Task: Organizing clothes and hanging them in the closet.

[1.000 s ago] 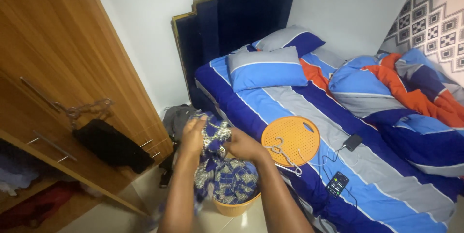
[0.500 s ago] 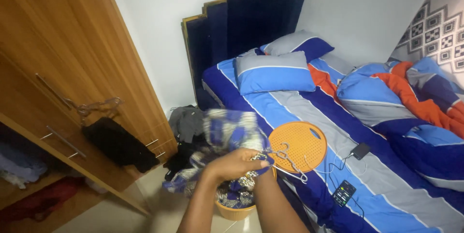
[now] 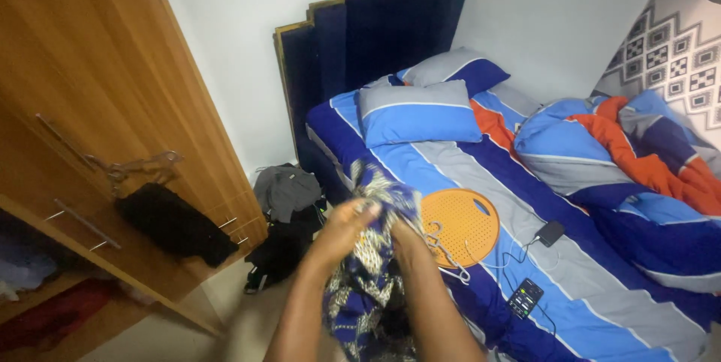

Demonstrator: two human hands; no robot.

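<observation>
Bedroom: striped bed [image 3: 481, 182], wooden wardrobe [image 3: 98, 107]. Left hand [image 3: 342, 230] and right hand [image 3: 402, 238] both pinching blue patterned garment [image 3: 368, 287], bunched beside orange perforated lid [image 3: 460, 227], hangers [image 3: 447, 257].

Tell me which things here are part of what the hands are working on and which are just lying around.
In hand: patterned blue cloth, held by left hand and right hand.

Lying about: orange perforated lid, wire hangers, phone, pillows, duvet, dark clothes.
</observation>
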